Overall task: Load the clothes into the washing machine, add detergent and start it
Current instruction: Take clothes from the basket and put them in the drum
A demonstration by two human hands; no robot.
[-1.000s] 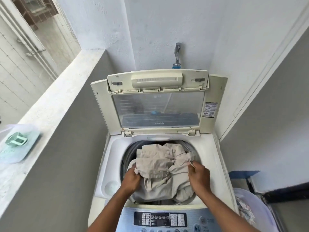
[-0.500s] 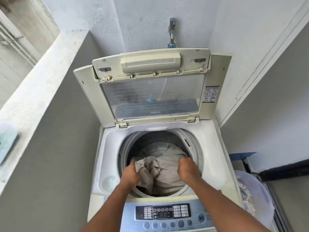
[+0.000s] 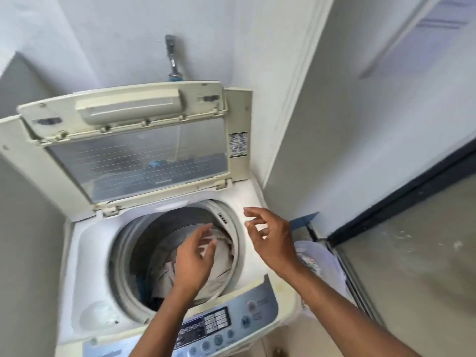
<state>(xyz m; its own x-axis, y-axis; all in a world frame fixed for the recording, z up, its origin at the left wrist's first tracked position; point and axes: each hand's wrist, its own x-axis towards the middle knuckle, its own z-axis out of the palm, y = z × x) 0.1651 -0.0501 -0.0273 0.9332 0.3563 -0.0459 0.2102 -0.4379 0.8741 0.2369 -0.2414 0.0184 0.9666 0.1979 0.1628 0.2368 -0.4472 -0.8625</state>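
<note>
Both hands empty, fingers spread: left hand (image 3: 192,264) over the drum (image 3: 164,228), right hand (image 3: 270,238) just right of it.
Beige clothes (image 3: 224,256) lie inside the drum; laundry basket (image 3: 324,264) right of it. Next load: push garments low, clear of the rim.

white plaster walls (image 3: 123,34), metal tap (image 3: 172,57), dark-framed glass door (image 3: 412,253)

The washing machine (image 3: 85,253) in the middle of the frame is off-white; its raised lid (image 3: 134,150) is yellowed cream around a clear pane crossed by thin pale lines. The control panel (image 3: 224,320) at the lower edge is pale blue with a black display. The clothes (image 3: 224,258) in the grey drum (image 3: 164,228) are beige, with a dark blue piece at lower left.
</note>
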